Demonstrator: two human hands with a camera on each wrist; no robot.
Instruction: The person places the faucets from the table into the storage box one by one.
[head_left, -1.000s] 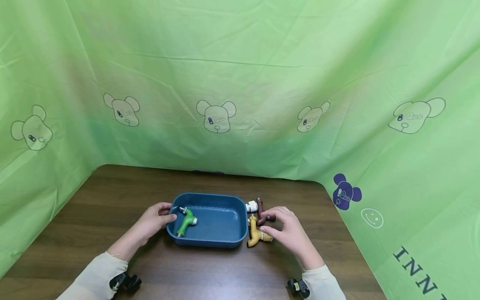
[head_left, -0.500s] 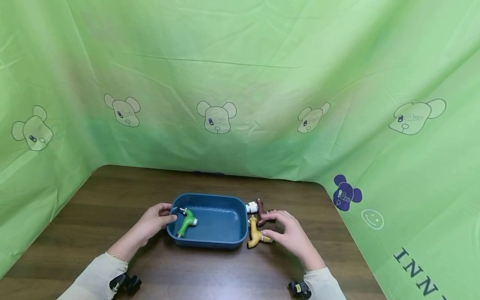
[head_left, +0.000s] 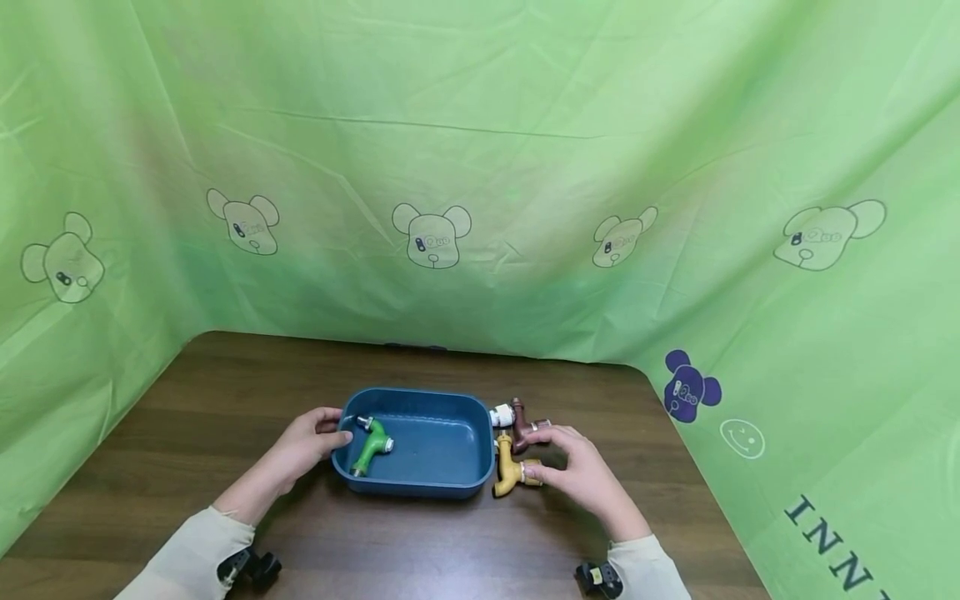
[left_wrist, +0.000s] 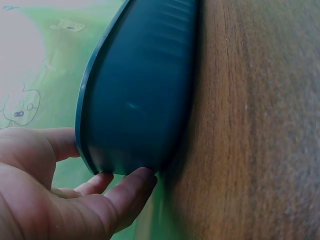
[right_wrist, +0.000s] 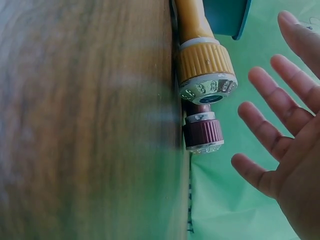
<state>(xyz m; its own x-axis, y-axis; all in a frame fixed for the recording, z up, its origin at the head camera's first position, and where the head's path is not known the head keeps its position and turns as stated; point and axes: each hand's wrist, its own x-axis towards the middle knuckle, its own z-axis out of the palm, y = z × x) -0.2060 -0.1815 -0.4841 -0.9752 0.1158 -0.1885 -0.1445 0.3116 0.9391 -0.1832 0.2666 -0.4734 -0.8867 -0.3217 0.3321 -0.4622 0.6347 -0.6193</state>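
Tray (head_left: 442, 483), smooth blue plastic, rounded corners, left wall gripped by left hand (head_left: 303, 442); right hand (head_left: 581, 471) spread at 3 o'clock, part-hiding ribbed yellow fitting (head_left: 508, 471).

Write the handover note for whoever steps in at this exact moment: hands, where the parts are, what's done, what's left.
Left hand: grips the left end of the blue tray, thumb over the rim, steadying it on the table.
Right hand: open, fingers spread, holding nothing, right beside the yellow tap and the maroon tap; contact cannot be told.
Parts: green tap lies inside the tray at its left end. Yellow and maroon taps lie on the table just outside the tray's right wall.
Done: one tap is in the tray.
Left: probably the yellow and maroon taps go in next; the yellow one is nearest the fingers.
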